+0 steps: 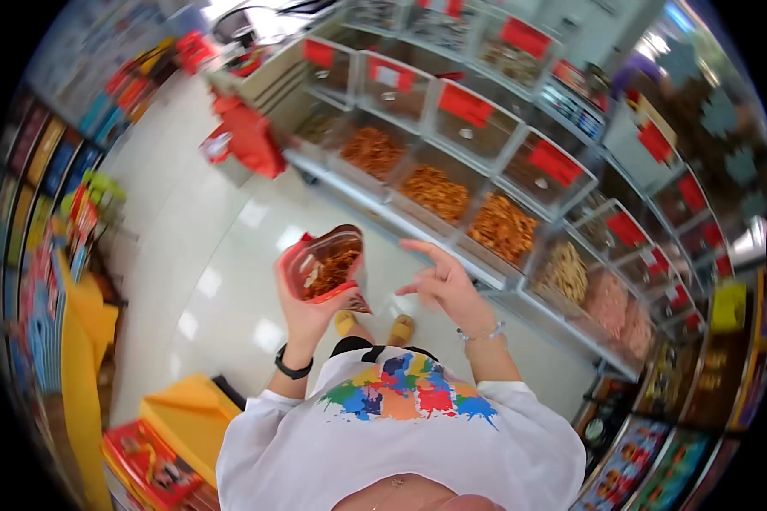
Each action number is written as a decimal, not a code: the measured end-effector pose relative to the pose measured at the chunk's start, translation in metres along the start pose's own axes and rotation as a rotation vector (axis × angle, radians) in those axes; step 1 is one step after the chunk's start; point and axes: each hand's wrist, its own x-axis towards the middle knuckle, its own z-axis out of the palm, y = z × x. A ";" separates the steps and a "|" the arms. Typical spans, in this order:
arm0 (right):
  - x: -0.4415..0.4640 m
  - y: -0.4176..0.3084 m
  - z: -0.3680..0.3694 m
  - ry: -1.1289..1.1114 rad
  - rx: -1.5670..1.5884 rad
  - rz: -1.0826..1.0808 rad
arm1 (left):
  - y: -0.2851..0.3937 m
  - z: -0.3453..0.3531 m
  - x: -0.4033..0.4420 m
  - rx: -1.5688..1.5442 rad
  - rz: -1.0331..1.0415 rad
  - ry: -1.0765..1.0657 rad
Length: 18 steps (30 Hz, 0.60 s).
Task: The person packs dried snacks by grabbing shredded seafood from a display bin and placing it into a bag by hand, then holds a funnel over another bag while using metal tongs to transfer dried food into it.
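Observation:
My left hand (305,313) is wrapped round an opened pouch (295,268) with red on its outside, held in front of my body. Reddish-brown dried shreds (331,274) show through its open mouth. To the right of the pouch, my right hand (443,285) is in mid-air, its fingers apart and nothing in them. Nearest to that hand is the front row of clear bins, with an orange-brown dried snack (503,228) and another similar snack (435,192) inside.
Clear bins with red cards (464,104) fill a rack on the right. A red bag (251,140) hangs at its left end. Yellow bins (192,417) stand at lower left, shelves of packets (43,162) at far left. Boxed goods (626,464) line the lower right.

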 end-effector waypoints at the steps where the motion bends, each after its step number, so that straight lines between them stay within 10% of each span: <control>1: 0.010 0.014 0.025 0.014 -0.041 0.043 | 0.006 -0.011 -0.009 -0.007 0.010 0.048; 2: 0.020 0.027 0.049 0.026 -0.082 0.086 | 0.012 -0.023 -0.018 -0.017 0.018 0.089; 4: 0.035 0.037 0.111 0.011 -0.844 -0.509 | 0.024 -0.051 -0.035 0.001 0.007 0.170; 11: 0.067 0.135 0.242 -0.103 -0.754 -0.617 | 0.044 -0.191 -0.102 -0.006 0.151 0.255; 15: 0.076 0.159 0.325 -0.270 -0.295 -0.307 | 0.019 -0.346 -0.144 -0.412 -0.012 0.204; 18: 0.084 0.188 0.375 -0.354 -0.207 -0.134 | 0.020 -0.399 -0.173 -0.090 -0.046 0.144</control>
